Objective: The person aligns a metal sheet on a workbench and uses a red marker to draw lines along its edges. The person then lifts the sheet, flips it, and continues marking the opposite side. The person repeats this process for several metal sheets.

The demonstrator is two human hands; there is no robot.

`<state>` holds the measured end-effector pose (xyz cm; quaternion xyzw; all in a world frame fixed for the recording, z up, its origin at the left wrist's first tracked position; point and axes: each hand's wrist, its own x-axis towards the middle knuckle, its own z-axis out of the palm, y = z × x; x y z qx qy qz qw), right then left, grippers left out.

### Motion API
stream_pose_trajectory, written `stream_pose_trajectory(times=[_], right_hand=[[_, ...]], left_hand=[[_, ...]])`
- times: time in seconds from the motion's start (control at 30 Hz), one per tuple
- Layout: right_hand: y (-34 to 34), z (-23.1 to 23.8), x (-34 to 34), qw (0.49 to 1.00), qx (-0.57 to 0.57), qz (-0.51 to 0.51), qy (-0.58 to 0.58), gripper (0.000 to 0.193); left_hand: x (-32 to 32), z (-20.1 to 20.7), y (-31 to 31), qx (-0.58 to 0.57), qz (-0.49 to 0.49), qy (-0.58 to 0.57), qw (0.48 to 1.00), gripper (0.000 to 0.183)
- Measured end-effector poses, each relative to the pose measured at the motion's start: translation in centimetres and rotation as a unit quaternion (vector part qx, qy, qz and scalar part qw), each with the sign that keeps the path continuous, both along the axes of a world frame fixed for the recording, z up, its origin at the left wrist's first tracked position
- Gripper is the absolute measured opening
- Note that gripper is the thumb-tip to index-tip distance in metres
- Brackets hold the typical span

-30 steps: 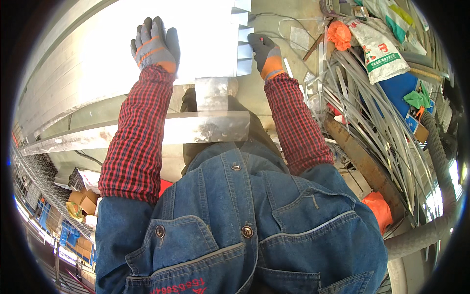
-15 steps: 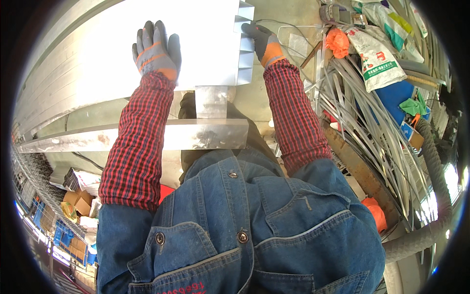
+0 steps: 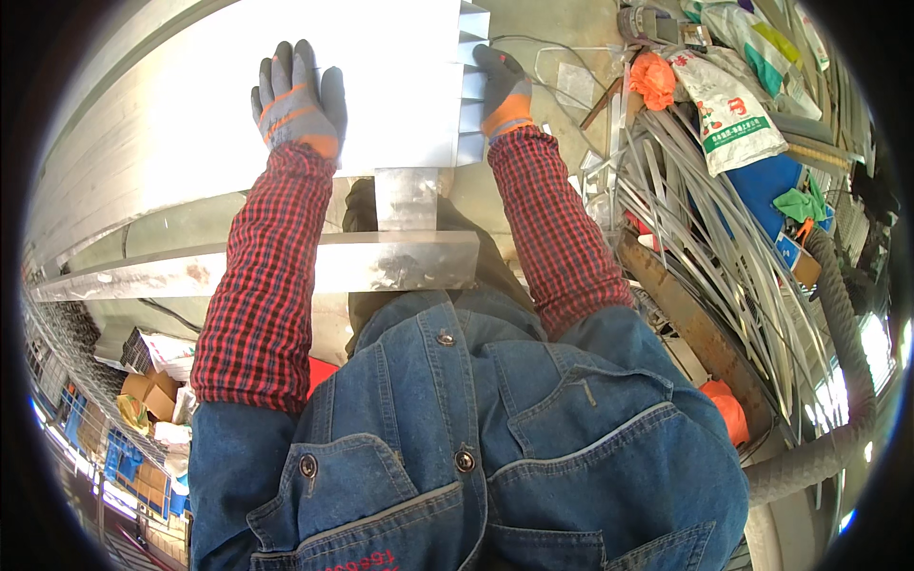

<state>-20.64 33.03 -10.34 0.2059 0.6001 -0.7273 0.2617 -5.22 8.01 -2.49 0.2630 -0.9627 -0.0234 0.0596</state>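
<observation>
A broad white surface [image 3: 400, 105], washed out by bright light, stretches away to the left in front of me. Its right end shows a row of pale bluish, angular open ends [image 3: 470, 116]. My left hand [image 3: 297, 105], in a grey and orange work glove with dark fingertips, lies flat on the white surface, fingers extended. Against the right end rests my right hand [image 3: 505, 90], gloved alike; its fingers lie close together along the open ends, and their tips are partly hidden. It does not appear to grasp anything.
Beneath the white surface, a metal bar [image 3: 400, 259] and a short upright piece [image 3: 407, 198] stand near my legs. Long thin strips [image 3: 705, 219] lie heaped at right, beside a white sack [image 3: 728, 114], an orange bag [image 3: 652, 81] and a thick grey hose [image 3: 847, 324]. Cardboard boxes [image 3: 150, 392] sit lower left.
My right hand has moved slightly down and left along the open ends, its forearm swinging inward. My left hand stays flat, barely shifted left.
</observation>
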Motion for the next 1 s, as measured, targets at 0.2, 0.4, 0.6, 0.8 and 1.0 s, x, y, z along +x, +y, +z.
stream_pose_trajectory(times=[0.2,0.4,0.6,0.8,1.0], right_hand=[[-0.3,-0.1,0.5,0.997,-0.006,-0.051,0.052,0.03],[-0.2,0.9,0.5,0.997,0.054,-0.027,0.039,0.025],[-0.8,1.3,0.8,0.996,0.056,-0.051,0.054,0.028],[-0.9,1.6,0.7,0.992,0.119,-0.034,0.023,0.031],[-1.3,1.9,1.0,0.993,0.088,-0.056,0.057,0.032]], left_hand=[[-0.2,0.2,0.1,-0.007,0.004,-0.016,1.0,0.068],[-0.2,0.1,0.3,-0.021,0.01,-0.037,0.999,0.067],[-0.2,0.2,0.3,-0.019,0.01,-0.036,0.999,0.065],[-0.2,0.2,0.2,-0.017,0.006,-0.026,1.0,0.062],[0.0,-0.1,0.0,-0.024,-0.002,-0.022,0.999,0.061]])
